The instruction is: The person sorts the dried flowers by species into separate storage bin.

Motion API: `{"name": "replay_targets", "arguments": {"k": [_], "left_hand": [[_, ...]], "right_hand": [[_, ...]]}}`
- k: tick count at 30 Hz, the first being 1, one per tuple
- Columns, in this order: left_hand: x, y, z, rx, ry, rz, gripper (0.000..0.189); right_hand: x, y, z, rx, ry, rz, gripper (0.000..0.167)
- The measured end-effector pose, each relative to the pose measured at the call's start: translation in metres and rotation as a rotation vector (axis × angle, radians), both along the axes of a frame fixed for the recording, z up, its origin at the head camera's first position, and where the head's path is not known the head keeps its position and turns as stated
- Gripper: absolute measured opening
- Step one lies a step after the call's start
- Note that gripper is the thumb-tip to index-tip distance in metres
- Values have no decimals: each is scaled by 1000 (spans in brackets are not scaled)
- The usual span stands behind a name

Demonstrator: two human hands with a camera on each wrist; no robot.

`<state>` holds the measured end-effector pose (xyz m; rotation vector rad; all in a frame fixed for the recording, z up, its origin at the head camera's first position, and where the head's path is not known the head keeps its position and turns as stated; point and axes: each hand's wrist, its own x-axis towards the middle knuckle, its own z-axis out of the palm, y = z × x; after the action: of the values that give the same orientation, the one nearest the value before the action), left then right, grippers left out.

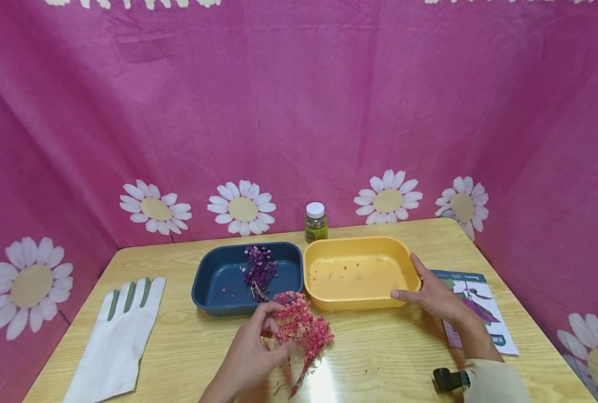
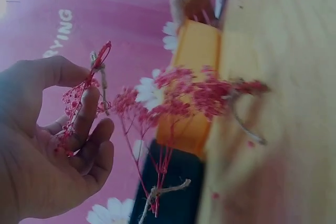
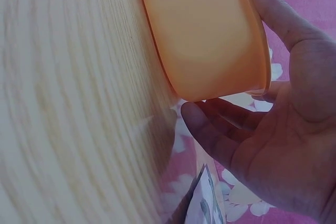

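My left hand [image 1: 251, 350] pinches a bunch of pink dried flowers [image 1: 315, 336] over the front of the table. In the left wrist view its thumb and index finger hold thin red stems [image 2: 100, 65] with twine about them, and more pink flowers [image 2: 205, 95] hang beside the hand. At the right end of a yellow tub [image 1: 361, 302], my right hand [image 1: 437, 294] grips the rim and side, the thumb at the front corner. Purple dried flowers [image 1: 260, 271] lie in a dark blue tub [image 1: 213, 305], left of the yellow one. Small pink bits lie in both tubs.
A jar with a white lid [image 1: 316, 221] stands behind the tubs. White gloves [image 1: 115, 341] with green fingers lie at the left. A printed packet [image 1: 480, 313] is under the right forearm. A pink flowered cloth [image 1: 304, 112] hangs around the wooden table [image 1: 379, 358].
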<state>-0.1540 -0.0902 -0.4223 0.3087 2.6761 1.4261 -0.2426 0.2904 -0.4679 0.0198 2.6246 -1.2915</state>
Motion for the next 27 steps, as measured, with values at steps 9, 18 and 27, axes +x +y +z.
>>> {"name": "replay_targets", "arguments": {"k": [9,18,27], "left_hand": [[-10,-11,-27,-22,-56,-53,55],[-6,-5,-15,22,-11,-71,54],[-14,19,0,47,50,-75,54]], "right_hand": [[-1,3,-3,-6,20,4,120],[-1,3,-2,6,18,2,120],[-1,2,-3,4,-4,-9,121]]}}
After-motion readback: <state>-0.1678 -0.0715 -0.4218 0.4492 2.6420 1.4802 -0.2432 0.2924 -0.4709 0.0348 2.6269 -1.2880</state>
